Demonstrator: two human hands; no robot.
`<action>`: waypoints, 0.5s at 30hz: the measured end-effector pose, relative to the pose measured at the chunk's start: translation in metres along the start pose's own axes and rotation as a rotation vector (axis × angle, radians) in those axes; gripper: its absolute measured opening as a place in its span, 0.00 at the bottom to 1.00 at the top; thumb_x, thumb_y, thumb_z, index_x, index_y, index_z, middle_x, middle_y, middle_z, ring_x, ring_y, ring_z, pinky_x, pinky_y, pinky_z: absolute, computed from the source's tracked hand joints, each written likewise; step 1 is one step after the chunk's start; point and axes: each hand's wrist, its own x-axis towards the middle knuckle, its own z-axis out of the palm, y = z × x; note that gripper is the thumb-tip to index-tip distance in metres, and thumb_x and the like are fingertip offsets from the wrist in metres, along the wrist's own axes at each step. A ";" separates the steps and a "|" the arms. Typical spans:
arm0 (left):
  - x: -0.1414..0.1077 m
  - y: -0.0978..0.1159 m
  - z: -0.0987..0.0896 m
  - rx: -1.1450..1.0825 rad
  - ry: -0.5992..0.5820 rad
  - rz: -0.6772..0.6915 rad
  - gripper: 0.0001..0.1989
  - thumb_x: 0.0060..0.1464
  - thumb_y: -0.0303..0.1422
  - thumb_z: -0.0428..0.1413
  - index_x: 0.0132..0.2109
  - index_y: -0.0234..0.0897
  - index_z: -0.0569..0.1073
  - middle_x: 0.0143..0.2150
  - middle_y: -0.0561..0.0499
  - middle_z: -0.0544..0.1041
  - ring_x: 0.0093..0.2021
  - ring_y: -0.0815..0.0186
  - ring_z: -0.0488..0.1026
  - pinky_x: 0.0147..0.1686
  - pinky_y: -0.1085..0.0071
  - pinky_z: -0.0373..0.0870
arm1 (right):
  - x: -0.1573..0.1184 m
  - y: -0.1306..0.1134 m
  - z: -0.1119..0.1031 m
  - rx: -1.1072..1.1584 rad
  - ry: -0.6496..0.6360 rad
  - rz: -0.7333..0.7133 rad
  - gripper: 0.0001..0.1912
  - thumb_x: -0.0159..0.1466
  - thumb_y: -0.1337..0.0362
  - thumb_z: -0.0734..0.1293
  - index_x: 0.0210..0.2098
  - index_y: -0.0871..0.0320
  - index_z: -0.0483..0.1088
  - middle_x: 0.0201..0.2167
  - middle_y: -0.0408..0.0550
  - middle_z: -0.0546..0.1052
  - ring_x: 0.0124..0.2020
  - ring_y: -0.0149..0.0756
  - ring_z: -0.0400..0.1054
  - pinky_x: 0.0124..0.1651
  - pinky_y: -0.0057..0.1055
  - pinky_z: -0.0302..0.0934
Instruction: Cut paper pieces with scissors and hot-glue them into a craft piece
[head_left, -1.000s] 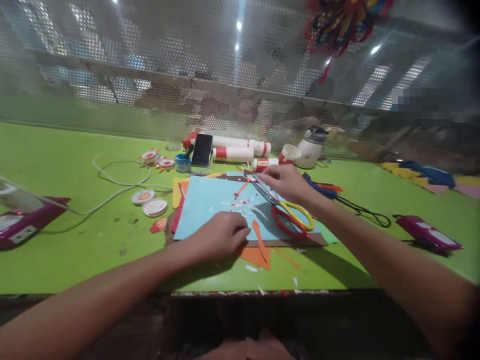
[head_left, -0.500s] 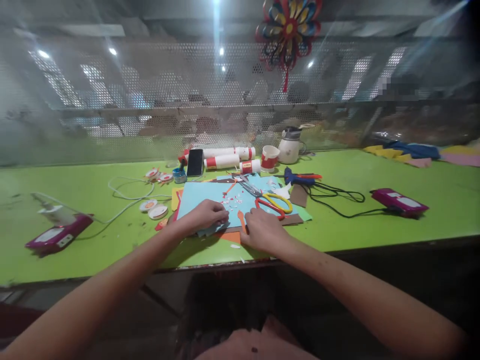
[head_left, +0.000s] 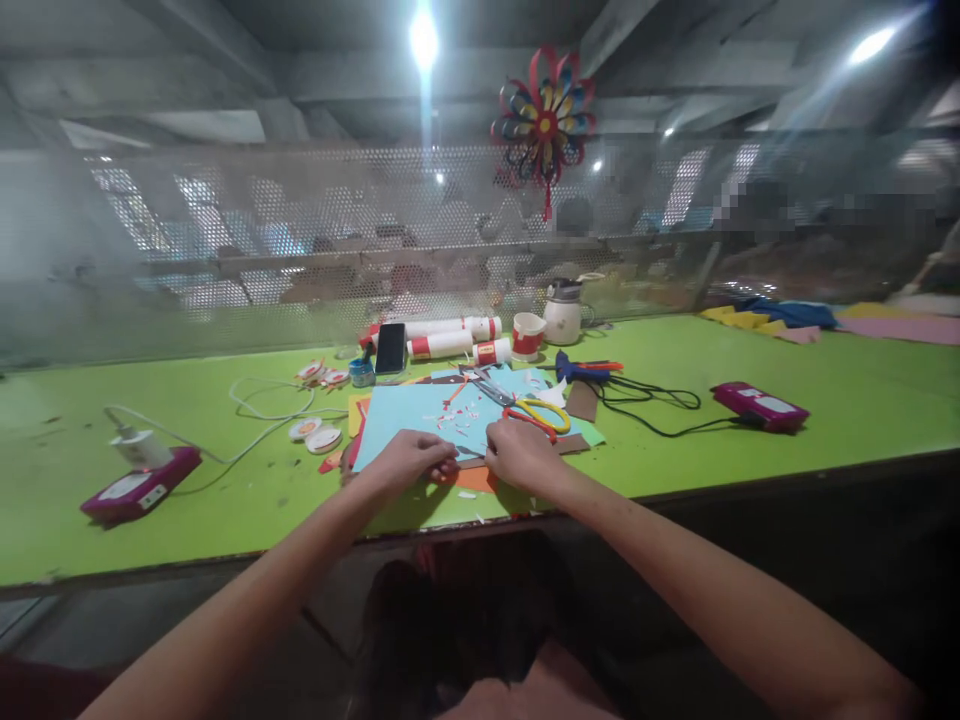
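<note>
Light blue paper [head_left: 397, 412] lies on the green table, strewn with small white and red scraps. My left hand [head_left: 414, 462] is at its lower left, fingers curled together; what they hold, if anything, is too small to name. To the right, my right hand [head_left: 519, 455] is closed over the paper's front edge, its fingertips hidden. Just behind that hand are scissors [head_left: 544, 415] with red and yellow handles. Orange paper [head_left: 476, 478] shows between the hands. An orange strip [head_left: 455, 391] rests farther back on the blue paper.
Behind the paper stand a phone [head_left: 391, 348], white-and-red rolls [head_left: 442, 345], a cup [head_left: 528, 338] and a jug [head_left: 562, 312]. A blue glue gun [head_left: 581, 368] trails a black cable to a purple power strip [head_left: 759, 406]. Another power strip [head_left: 141, 488] sits left.
The view has tilted upward and shifted slightly. The orange piece that showed beside my right hand is no longer visible. Both hands remain close together at the paper's front edge.
</note>
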 end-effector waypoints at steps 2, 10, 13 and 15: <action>-0.001 0.001 0.010 -0.060 0.051 -0.009 0.18 0.42 0.43 0.63 0.26 0.28 0.77 0.25 0.44 0.77 0.24 0.67 0.71 0.28 0.71 0.67 | -0.002 -0.001 -0.004 0.002 0.077 0.008 0.13 0.67 0.62 0.64 0.49 0.60 0.68 0.47 0.50 0.74 0.42 0.38 0.72 0.43 0.41 0.68; 0.007 0.013 0.035 -0.326 0.195 0.029 0.20 0.44 0.48 0.61 0.31 0.31 0.75 0.32 0.44 0.78 0.25 0.69 0.73 0.28 0.72 0.70 | -0.001 -0.018 -0.016 0.050 0.247 -0.092 0.11 0.66 0.62 0.65 0.46 0.61 0.70 0.44 0.49 0.74 0.42 0.38 0.71 0.43 0.40 0.68; 0.012 0.012 0.033 -0.379 0.203 0.045 0.17 0.44 0.44 0.61 0.30 0.32 0.74 0.31 0.45 0.78 0.26 0.68 0.73 0.27 0.73 0.69 | -0.003 -0.018 -0.017 0.107 0.262 -0.116 0.09 0.66 0.63 0.65 0.44 0.62 0.70 0.43 0.49 0.74 0.43 0.39 0.70 0.44 0.40 0.66; 0.015 0.011 0.027 -0.399 0.194 0.067 0.15 0.44 0.42 0.62 0.29 0.32 0.74 0.30 0.46 0.77 0.29 0.67 0.74 0.28 0.74 0.68 | -0.005 -0.013 -0.021 0.173 0.258 -0.117 0.10 0.65 0.62 0.65 0.42 0.62 0.71 0.41 0.51 0.74 0.42 0.40 0.70 0.44 0.41 0.65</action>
